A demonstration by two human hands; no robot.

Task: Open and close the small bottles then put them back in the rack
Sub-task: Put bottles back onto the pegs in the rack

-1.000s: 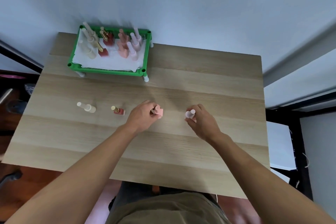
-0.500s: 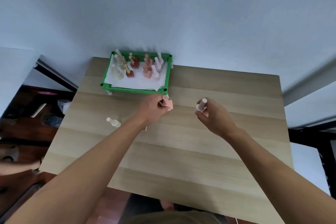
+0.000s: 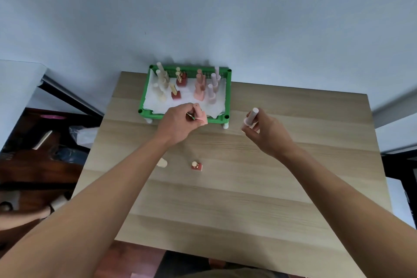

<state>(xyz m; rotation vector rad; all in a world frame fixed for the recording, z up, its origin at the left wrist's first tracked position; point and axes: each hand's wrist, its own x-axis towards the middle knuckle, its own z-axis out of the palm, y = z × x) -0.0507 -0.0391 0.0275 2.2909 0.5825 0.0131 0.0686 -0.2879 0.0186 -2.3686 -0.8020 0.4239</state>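
The left hand (image 3: 178, 123) grips a pink bottle (image 3: 200, 115) at the green rack (image 3: 144, 93)'s front rim; the right hand (image 3: 262, 130) grips a lilac bottle (image 3: 251, 117) beside it. Lower each upright into open slots.

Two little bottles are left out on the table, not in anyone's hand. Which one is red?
The red bottle, standing with a pale gold cap, nearer the right hand. The other, a cream bottle, is partly hidden by the left forearm.

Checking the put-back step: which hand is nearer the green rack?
Left. The left hand, gripping a pink bottle, overlaps the green rack's front rail. The right hand, holding a pale bottle, sits off its right corner.
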